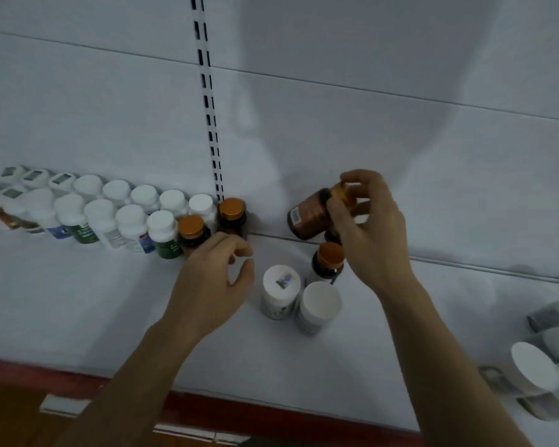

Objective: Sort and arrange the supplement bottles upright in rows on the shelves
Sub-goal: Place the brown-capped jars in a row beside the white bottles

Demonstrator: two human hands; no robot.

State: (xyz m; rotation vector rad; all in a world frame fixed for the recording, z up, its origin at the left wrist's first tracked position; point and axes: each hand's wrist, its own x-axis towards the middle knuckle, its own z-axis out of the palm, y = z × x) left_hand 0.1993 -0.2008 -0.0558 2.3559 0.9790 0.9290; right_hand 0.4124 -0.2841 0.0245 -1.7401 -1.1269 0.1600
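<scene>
Nearest, right of the slotted upright, two white-capped bottles stand on the shelf. At the upright's foot the left hand hangs loosely curled, grasping nothing. Farther right, the right hand grips a tilted amber bottle by its cap.

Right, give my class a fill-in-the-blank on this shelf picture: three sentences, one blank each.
The right hand grips a brown bottle whose cap is ____. The long rows of bottles mostly have ____ caps. The shelf's front edge is ____.
Answers: orange; white; red.
</scene>
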